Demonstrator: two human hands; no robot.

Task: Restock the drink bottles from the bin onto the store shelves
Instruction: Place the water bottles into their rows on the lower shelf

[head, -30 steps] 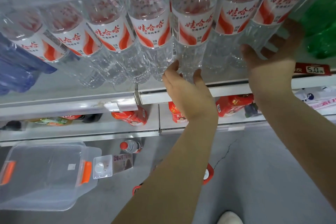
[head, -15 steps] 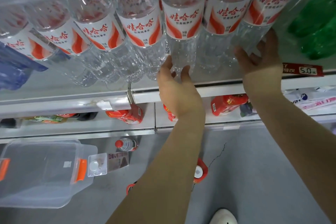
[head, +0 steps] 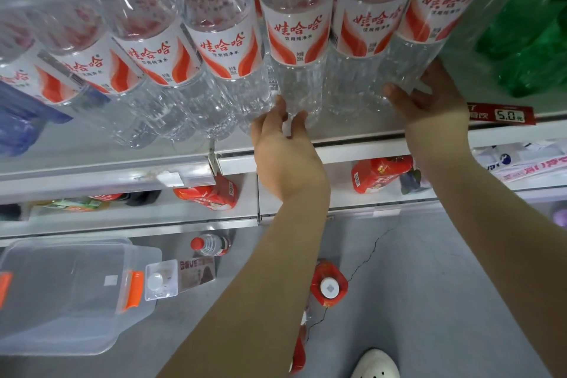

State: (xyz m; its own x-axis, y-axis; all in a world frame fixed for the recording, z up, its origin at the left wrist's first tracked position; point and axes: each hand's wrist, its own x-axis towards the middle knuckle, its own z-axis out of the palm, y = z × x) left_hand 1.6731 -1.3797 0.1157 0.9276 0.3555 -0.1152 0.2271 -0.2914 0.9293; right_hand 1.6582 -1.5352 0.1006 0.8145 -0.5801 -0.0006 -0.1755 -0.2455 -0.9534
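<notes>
- A row of clear water bottles (head: pixel 221 52) with red-and-white labels stands along the upper shelf (head: pixel 362 152), packed side by side.
- The left hand (head: pixel 285 153) reaches up to the middle water bottle (head: pixel 296 37); its thumb and fingers are nearly straight and touch the bottle's base at the shelf front, not wrapped round it.
- The right hand (head: pixel 429 110) cups the base of the end water bottle (head: pixel 435 12), at the right end of the row, thumb on one side and fingers curled round the other.
- Green bottles (head: pixel 537 40) sit just right of that bottle, and blue bottles (head: pixel 18 120) at the far left.
- A red price tag (head: pixel 503 115) reading 5.0 hangs on the shelf edge beside the right wrist.
- The clear bin (head: pixel 76 331) with orange latches (head: pixel 133 290) sits on the floor (head: pixel 445 285) at lower left.
- Near it on the floor are a red-capped bottle (head: pixel 210 245), a square clear bottle (head: pixel 161 281) with a white cap touching the bin's side, and a red bottle (head: pixel 329 287) beneath the left forearm.
- Red drink packs (head: pixel 208 196) lie on the lower shelf (head: pixel 153 215).
</notes>
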